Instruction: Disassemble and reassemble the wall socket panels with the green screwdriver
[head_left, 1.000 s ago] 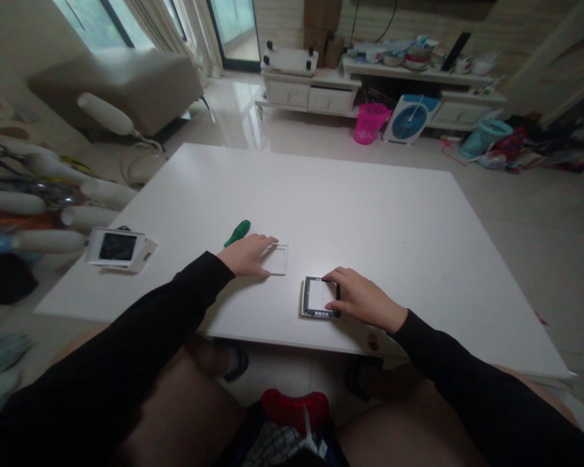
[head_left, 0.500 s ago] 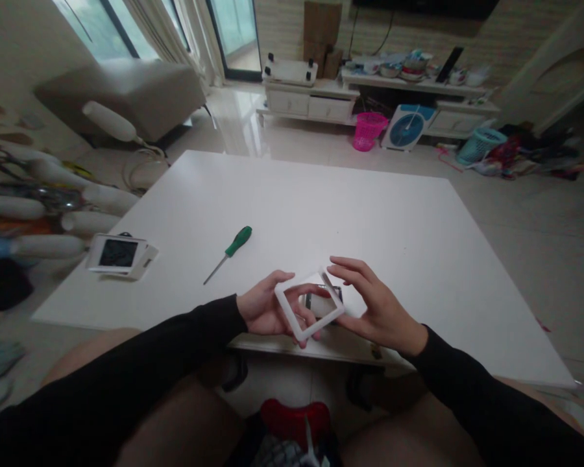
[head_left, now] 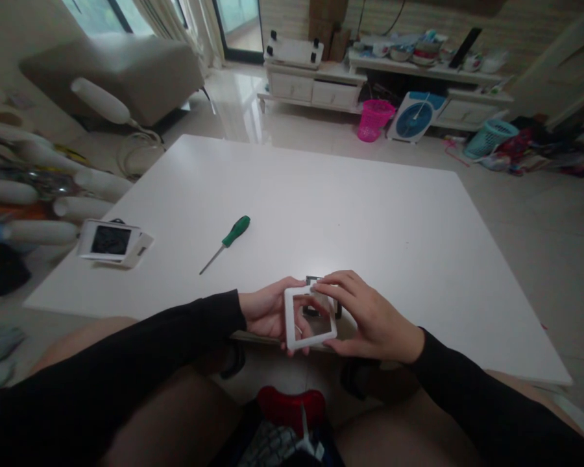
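Observation:
A white square plastic frame (head_left: pixel 312 340) with an open middle is held up at the table's near edge. My left hand (head_left: pixel 267 311) grips its left side, with fingers showing through the opening. My right hand (head_left: pixel 372 316) has its fingertips on the top edge and its thumb by the lower right corner. Behind the frame lies a dark-rimmed rectangular part (head_left: pixel 313 279), mostly hidden by the frame and my hands. A green-handled screwdriver (head_left: pixel 236 231) rests on the table further left, its shaft pointing towards me.
On the white table (head_left: pixel 370 207), at the left edge, a white device with a dark square face (head_left: pixel 111 240) leans on a white box-like piece (head_left: pixel 139 251). White cylindrical objects (head_left: pixel 85 207) crowd the left side. Beyond stand a pink basket (head_left: pixel 376 120) and a blue fan (head_left: pixel 415 117).
The white frame has turned more upright and come slightly lower in view. My right hand has closed in, its fingertips moving onto the frame's top edge. The view has shifted a little.

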